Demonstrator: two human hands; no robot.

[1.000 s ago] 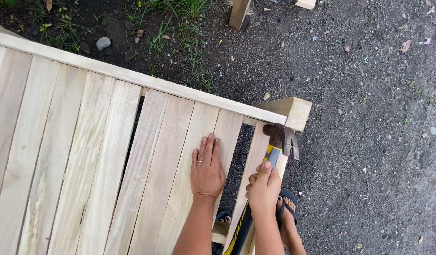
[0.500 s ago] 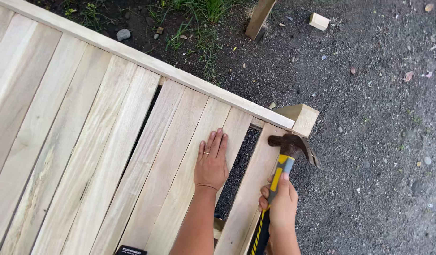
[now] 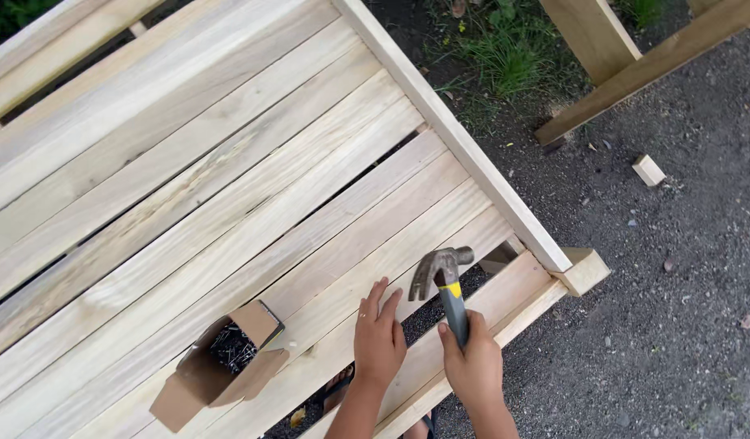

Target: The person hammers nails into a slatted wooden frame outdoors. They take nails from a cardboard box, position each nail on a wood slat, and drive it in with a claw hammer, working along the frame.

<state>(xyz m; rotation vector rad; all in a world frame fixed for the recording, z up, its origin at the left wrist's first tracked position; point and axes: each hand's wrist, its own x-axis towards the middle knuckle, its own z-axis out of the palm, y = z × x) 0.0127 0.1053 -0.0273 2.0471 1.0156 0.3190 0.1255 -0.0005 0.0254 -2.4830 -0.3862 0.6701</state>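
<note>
The claw hammer had a grey steel head, a yellow band and a dark grey handle; the pale streaked wooden slats were cream, the open cardboard box brown

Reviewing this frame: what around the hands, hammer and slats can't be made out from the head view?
- Hammer handle: its lower part is wrapped by the right hand.
- Slat surface under the left hand: covered by the palm, so any nail there is hidden.
- Open cardboard box: dark contents too small to identify.
- Foot below the slats: mostly hidden by the boards.
- Both forearms: cut off by the bottom edge.
</note>
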